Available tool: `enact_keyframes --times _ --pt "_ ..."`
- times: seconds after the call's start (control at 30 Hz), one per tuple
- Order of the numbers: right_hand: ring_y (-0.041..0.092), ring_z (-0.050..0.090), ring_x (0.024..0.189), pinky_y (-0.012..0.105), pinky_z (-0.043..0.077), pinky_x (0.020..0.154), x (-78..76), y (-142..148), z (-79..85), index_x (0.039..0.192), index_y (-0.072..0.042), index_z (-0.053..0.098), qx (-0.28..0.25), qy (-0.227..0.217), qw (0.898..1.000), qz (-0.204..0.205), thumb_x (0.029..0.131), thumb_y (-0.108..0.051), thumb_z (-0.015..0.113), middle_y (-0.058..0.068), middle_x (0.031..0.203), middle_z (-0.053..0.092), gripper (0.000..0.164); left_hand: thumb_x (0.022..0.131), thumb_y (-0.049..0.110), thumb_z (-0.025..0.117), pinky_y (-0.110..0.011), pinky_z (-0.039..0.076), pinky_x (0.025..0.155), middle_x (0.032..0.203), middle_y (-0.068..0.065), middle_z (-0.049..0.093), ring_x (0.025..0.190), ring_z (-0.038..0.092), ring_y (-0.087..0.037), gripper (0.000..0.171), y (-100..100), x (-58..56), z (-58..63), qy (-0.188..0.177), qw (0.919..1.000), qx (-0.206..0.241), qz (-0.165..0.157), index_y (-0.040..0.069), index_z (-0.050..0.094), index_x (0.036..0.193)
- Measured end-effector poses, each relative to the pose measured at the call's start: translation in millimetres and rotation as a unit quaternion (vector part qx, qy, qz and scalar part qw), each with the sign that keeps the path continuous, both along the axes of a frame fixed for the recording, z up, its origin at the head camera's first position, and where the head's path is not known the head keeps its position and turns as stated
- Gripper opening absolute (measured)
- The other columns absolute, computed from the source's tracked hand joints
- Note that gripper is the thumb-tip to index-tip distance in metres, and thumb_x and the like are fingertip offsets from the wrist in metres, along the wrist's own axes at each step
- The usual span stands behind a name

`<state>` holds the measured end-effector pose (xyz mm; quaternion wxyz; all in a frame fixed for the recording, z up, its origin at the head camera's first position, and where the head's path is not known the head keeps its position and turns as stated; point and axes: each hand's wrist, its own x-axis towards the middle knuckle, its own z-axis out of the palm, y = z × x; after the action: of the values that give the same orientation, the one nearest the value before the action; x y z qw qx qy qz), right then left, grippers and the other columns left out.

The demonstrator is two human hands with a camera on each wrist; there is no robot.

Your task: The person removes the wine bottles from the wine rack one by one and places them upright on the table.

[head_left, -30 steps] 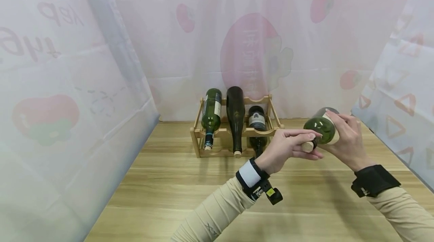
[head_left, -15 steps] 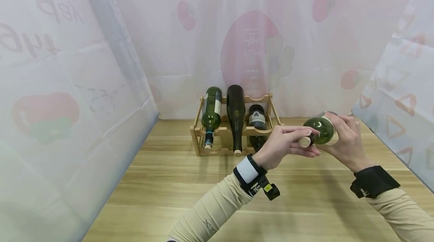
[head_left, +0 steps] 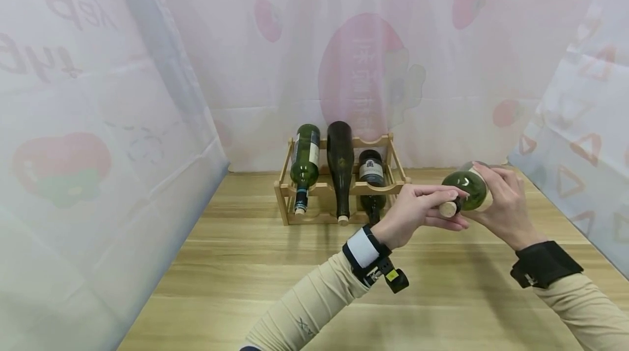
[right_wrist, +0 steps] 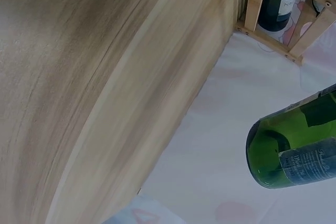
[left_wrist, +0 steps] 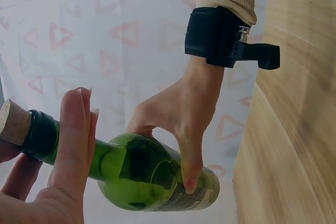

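My left arm (head_left: 304,302) slants forward and rightward, my left fingers (head_left: 444,224) in a pinch with the thumb (head_left: 436,198). My right arm (head_left: 582,307) angles forward and leftward, my right fingers (head_left: 495,175) curled, close to the left.

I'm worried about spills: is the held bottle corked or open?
Corked: the left wrist view shows a cork plugging the held green bottle.

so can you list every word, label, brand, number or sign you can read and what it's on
Nothing reads with certainty:
Left-side curtain: large faint lettering, seemingly reversed, not legible.
Back curtain: vertical column of characters, too faint.
Held green bottle: label print too small and blurred.
Leftmost racked bottle: label too small.
Rightmost racked bottle: label with a dark emblem, print too small.
Left sleeve: dark marks, unclear.
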<state>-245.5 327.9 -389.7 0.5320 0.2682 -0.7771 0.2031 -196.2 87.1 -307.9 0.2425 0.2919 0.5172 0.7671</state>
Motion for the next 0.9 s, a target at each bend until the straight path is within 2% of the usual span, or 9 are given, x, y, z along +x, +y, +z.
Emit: enact_keyframes --times 0.07,0.13,0.53,0.9 --pt "0.044 0.049 0.098 0.051 0.03 0.074 0.8 2 -0.1 0.125 0.005 0.057 0.001 -0.003 1.0 -0.002 0.08 -0.072 0.057 0.026 0.108 0.066 0.089 0.099 0.012 0.054 -0.038 0.062 0.076 0.111 -0.048 0.054 0.096 0.053 -0.062 0.031 1 0.2 0.4 0.0 1.0 -0.003 -0.001 -0.011 0.062 0.118" --pt "0.044 0.049 0.098 0.05 0.03 0.074 1.6 4 -0.2 0.125 0.004 0.057 0.003 -0.006 1.0 -0.005 0.08 -0.072 0.057 0.026 0.109 0.066 0.089 0.099 0.012 0.054 -0.038 0.062 0.076 0.112 -0.048 0.054 0.098 0.051 -0.063 0.031 3 0.4 0.8 -0.002 1.0 -0.003 -0.002 -0.011 0.062 0.118" --pt "0.043 0.049 0.097 0.042 0.029 0.081 6.9 14 -3.6 0.123 0.005 0.059 0.002 -0.011 1.0 -0.008 0.079 -0.074 0.057 0.024 0.103 0.065 0.091 0.098 0.011 0.054 -0.037 0.062 0.074 0.112 -0.048 0.053 0.1 0.049 -0.064 0.031 12 3.2 1.4 -0.014 0.9999 -0.003 -0.008 -0.012 0.061 0.118" --pt "0.045 0.049 0.099 0.042 0.027 0.071 14.1 23 -5.3 0.125 0.005 0.058 0.017 -0.017 1.0 -0.015 0.08 -0.074 0.055 0.025 0.107 0.064 0.091 0.099 0.011 0.052 -0.034 0.062 0.073 0.119 -0.045 0.053 0.103 0.047 -0.065 0.033 20 3.2 -1.0 -0.027 0.9995 -0.004 -0.017 -0.013 0.06 0.12"
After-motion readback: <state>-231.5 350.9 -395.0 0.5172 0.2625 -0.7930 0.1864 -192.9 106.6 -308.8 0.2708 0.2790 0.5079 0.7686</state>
